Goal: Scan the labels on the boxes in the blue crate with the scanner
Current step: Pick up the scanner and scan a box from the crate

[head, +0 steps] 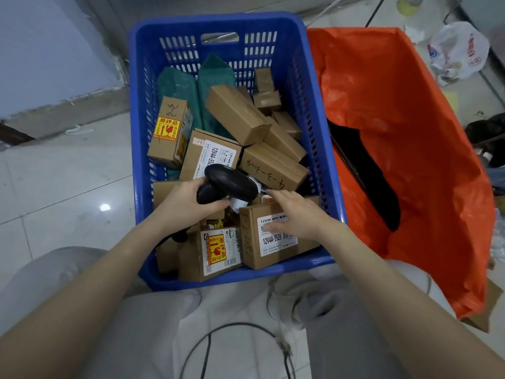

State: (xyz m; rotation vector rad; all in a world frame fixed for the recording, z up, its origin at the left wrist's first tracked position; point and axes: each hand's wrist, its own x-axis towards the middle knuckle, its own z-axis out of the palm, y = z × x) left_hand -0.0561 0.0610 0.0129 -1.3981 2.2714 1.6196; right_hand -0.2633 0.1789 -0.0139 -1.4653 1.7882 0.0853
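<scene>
Scanner [228, 184] gripped in left-hand fingers [218, 205] above boxes [276, 236].

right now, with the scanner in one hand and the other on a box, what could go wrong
1. The right hand lies flat across the white label of the near box, so a scan could miss the barcode.
2. The boxes are piled loosely in the blue crate; lifting one may topple others.
3. The scanner cable loops over the lap and might snag.
</scene>
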